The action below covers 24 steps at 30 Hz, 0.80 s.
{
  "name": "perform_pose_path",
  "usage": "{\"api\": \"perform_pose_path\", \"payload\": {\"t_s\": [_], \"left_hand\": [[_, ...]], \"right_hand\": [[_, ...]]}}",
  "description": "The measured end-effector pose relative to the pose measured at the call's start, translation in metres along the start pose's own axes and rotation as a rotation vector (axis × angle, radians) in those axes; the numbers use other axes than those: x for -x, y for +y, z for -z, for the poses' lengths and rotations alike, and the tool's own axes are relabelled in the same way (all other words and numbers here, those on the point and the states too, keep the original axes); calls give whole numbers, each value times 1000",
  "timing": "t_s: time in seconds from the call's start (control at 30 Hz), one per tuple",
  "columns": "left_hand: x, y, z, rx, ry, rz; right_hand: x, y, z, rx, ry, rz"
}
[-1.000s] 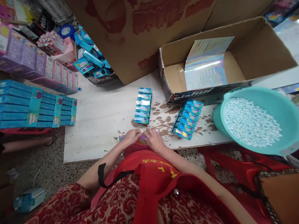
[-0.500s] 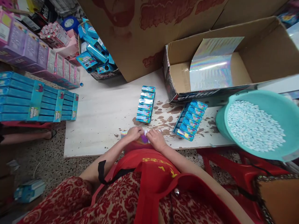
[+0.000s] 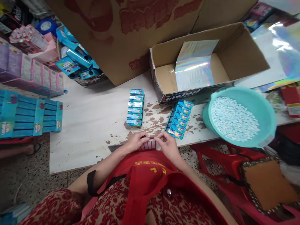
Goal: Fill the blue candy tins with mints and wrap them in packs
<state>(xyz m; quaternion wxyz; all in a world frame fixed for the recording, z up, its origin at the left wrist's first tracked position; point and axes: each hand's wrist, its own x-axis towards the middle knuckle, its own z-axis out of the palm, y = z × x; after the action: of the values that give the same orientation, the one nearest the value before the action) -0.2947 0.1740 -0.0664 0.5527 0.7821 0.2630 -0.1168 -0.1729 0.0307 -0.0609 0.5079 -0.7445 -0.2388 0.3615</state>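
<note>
A small card (image 3: 149, 145) with a row of pale, rounded strips is stretched between my hands at the table's front edge, close to the red apron. My left hand (image 3: 137, 141) pinches its left upper edge with thumb and fingers. The right upper edge is pinched by my right hand (image 3: 167, 144). Beyond my hands stands a row of small blue cases (image 3: 135, 107) with printed, partly shiny tops. Just past my right hand, a blue tray holds a second row of blue cases (image 3: 180, 118) with round recesses on several of them.
A teal tub (image 3: 267, 115) of pale blue candies stands at the right. Behind is an open cardboard box (image 3: 161, 75) with an iridescent sheet (image 3: 194, 67) inside. Blue packs (image 3: 28, 115) are stacked at left, near a carton of loose blue boxes (image 3: 77, 59). A red stool (image 3: 217, 162) stands at lower right.
The camera view has shifted rightward. My hands have turned the card so its pale strips now show, where a shiny purple patch showed before. Both rows of cases stay on the table.
</note>
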Motion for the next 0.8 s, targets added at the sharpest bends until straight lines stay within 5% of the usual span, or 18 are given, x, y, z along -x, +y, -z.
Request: {"api": "perform_pose_path", "payload": {"t_s": [0.13,0.4,0.6,0.8], "left_hand": [[-37,28,4,-99,-92,-58],[-103,75,-7,-249,-132,-290],[-132,55,-37,-256,-52,-148],[-112,37,-63,-131,122,-18]], "right_hand": [[-1,5,13,-89,263,-111],[-19,28,52,201,680,-70],[-42,60,58,125,760,-148],[-43,75,64,-44,771,-183]]}}
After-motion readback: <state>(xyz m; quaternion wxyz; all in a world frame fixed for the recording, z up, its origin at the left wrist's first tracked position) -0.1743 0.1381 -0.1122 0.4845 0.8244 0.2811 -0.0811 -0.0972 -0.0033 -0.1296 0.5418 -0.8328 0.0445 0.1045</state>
